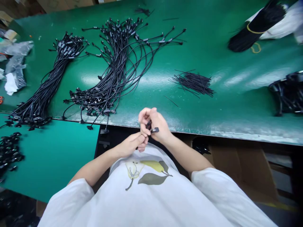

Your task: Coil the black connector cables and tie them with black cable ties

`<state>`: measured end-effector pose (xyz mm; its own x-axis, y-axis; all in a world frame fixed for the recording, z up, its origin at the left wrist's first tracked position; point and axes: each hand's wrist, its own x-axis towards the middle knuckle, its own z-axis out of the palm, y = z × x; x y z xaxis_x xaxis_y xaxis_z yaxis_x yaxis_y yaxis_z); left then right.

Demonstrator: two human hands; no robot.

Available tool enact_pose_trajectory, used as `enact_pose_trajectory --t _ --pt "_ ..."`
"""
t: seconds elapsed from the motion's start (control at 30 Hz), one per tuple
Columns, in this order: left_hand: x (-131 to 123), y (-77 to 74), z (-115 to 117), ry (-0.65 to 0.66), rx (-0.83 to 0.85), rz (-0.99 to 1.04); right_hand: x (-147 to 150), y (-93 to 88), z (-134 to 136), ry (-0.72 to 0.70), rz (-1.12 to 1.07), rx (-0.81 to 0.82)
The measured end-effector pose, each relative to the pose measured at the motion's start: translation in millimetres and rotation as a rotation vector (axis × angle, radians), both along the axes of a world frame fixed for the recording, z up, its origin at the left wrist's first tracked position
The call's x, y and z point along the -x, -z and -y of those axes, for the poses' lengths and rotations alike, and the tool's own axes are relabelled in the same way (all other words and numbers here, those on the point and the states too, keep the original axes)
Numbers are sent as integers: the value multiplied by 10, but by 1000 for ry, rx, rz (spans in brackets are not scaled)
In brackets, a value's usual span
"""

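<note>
A long green workbench (pixel 236 107) runs across the view, with a lower teal table (pixel 47 160) at front left and a cardboard box (pixel 243 170) below at right. On the bench lie two big bundles of black cables (pixel 118 69), their plug ends fanned out and some hanging over the front edge. Also there: a loose pile of short black pieces (pixel 193 83), a black bunch with a yellow band (pixel 258 28) top right, and clear plastic bags (pixel 16 60) far left. Black plugs (pixel 8 153) sit on the teal table. The person wears a white T-shirt (pixel 146 186) (pear print on the front). Just in front of the bench edge, the left hand (pixel 129 145) and right hand (pixel 156 124) are close together, fingers curled, pinching a small black plug (pixel 154 129) between them (grip partly hidden by fingers).
</note>
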<state>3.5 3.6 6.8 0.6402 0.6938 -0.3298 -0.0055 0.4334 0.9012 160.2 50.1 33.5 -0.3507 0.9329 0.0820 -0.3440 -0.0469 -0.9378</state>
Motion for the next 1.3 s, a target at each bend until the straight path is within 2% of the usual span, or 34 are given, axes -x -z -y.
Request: enact_pose_trajectory --t 0.1,0.17,0.23,0.3,0.37,0.4,0.5,0.63,0.77,0.83,0.93,1.0,1.03,1.1,1.17,1.23,1.3 --pt "65 35 -76 -81 -263 -397 -265 -95 -97 132 459 -531" --pt "114 34 -159 -18 -508 -684 -361 -120 -93 7 835 -841" --pt "139 19 -233 122 -703 -875 -367 -85 -59 -244 1201 -920" --pt "136 1 -276 263 -831 -969 -325 -10 -29 -468 1435 -850" --pt "118 -20 -286 349 -874 -1007 -289 64 -18 -586 1487 -815" --pt "109 -33 -284 366 -863 -1004 -282 92 -17 -600 1466 -851" --pt "100 -79 -286 319 -725 -933 -302 147 -16 -493 1464 -1055" --pt "130 -95 -377 290 -378 -613 -359 225 8 -337 1511 -1298" --pt "163 -14 -473 397 51 -217 -401 262 -3 -248 1389 -1578" --pt "159 39 -455 377 226 -79 -424 242 -38 -219 1311 -1684" --pt "118 111 -346 318 312 41 -482 205 -114 -215 1212 -1758" --pt "81 151 -260 280 267 52 -542 200 -168 -282 1147 -1710" --pt "63 168 -223 230 226 32 -575 204 -192 -304 1118 -1625" --pt "32 191 -175 73 129 -37 -635 216 -227 -263 1070 -1314" --pt "6 194 -159 -82 17 -135 -659 225 -235 -104 993 -918" --pt "-21 173 -164 -133 -100 -259 -621 230 -216 14 905 -597" --pt "-48 132 -177 -108 -223 -405 -528 232 -182 19 875 -418"
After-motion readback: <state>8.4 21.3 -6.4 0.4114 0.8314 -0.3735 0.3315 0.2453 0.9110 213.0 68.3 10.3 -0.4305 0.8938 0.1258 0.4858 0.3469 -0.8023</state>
